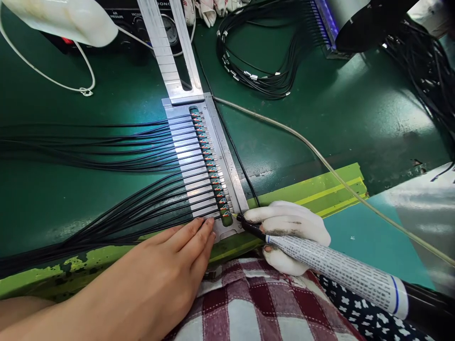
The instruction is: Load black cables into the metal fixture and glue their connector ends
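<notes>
A metal fixture plate (pixel 232 177) lies on the bench with a row of black cables (pixel 149 142) across it. The cable ends, small circuit boards with coloured wires (pixel 213 170), line up over its long slot. My bare left hand (pixel 159 270) rests with outstretched fingers at the plate's lower edge, fingertips touching the nearest cable. My right hand (pixel 295 232), in a white glove with some fingertips bare, is closed round a dispensing syringe (pixel 334 265) with a printed white label and black front end. Its fine tip is at the lowest board.
A dispenser box (pixel 124 28) with a gauge stands at the back left, partly behind a white object (pixel 64 21). Coiled black cables (pixel 256 76) lie at the back, near a purple-lit holder (pixel 327 28). A pale tube (pixel 309 142) crosses the right side.
</notes>
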The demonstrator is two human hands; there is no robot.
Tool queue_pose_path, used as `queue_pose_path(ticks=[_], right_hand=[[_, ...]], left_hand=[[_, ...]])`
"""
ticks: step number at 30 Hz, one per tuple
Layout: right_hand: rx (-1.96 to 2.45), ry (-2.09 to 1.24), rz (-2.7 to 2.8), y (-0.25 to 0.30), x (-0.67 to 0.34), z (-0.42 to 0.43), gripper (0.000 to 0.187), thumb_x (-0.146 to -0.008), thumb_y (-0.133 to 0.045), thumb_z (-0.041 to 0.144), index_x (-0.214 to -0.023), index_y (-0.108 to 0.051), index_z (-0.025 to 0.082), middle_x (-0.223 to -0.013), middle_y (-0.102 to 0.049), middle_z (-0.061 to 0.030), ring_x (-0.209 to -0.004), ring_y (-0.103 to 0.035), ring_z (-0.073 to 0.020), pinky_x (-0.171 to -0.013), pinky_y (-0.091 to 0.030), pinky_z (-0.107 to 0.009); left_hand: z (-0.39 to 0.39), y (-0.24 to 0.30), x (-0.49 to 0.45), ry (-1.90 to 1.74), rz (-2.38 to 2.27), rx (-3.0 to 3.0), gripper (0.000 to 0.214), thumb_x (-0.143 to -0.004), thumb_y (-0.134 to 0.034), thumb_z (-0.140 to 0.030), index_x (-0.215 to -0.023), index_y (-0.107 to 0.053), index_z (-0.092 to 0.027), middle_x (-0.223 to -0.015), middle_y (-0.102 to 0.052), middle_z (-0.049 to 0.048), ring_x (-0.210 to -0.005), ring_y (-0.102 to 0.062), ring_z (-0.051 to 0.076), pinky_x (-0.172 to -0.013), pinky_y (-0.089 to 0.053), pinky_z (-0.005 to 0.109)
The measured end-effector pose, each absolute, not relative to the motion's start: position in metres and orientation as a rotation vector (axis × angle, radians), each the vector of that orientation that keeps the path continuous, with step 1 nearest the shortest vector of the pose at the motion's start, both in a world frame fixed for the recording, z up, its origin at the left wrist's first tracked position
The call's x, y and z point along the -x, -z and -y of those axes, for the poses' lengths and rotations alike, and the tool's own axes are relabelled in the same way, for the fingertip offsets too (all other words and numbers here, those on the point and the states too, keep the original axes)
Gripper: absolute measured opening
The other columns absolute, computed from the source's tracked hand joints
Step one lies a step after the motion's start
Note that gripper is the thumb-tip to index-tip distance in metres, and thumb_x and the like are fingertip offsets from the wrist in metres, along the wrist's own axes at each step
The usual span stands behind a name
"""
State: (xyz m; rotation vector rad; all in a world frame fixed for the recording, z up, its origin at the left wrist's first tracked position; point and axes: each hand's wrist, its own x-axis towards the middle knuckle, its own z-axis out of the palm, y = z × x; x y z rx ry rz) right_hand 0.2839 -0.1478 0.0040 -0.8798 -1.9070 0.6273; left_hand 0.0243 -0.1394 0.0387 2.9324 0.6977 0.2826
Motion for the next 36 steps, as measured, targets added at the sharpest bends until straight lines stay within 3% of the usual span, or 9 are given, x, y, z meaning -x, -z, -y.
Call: queue_pose_path(ticks=[13,25,36], right_hand=[[0.857,-0.635,1.895,-0.0028,-0.2847,0.1504,0.012,-0.080,-0.066,0.022,-0.090,-0.063,0.018,-0.090,-0.080,-0.0102,-0.079,-0.077,-0.0208,-0.062,-0.056,-0.030],[0.863,-0.623,1.892,-0.0043,-0.2837,0.1498,0.011,-0.079,-0.066,0.021,-0.089,-0.063,0.018,-0.088,-0.080,-0.0097,-0.077,-0.077,-0.0206,-0.060,-0.056,-0.030],[0.874,-0.610,1.906,-0.0066,-0.2823,0.1485,0.008,-0.081,-0.064,0.023,-0.088,-0.062,0.019,-0.087,-0.080,-0.0095,-0.076,-0.078,-0.0203,-0.059,-0.056,-0.029]], left_hand=[[0.1408,-0.0384,-0.0238,-0.263,-0.688,-2.978,0.044,-0.080,-0.047,-0.011,-0.118,-0.070,-0.007,-0.124,-0.072,0.0130,-0.112,-0.063,0.024,-0.096,-0.042,0.037],[0.1402,-0.0395,-0.0244,-0.210,-0.705,-2.970,0.043,-0.082,-0.045,-0.010,-0.116,-0.072,-0.011,-0.123,-0.073,0.0099,-0.112,-0.066,0.022,-0.093,-0.049,0.035],[0.1395,-0.0394,-0.0240,-0.253,-0.672,-2.960,0.042,-0.082,-0.047,-0.010,-0.115,-0.072,-0.008,-0.123,-0.073,0.0118,-0.111,-0.065,0.023,-0.096,-0.046,0.036]])
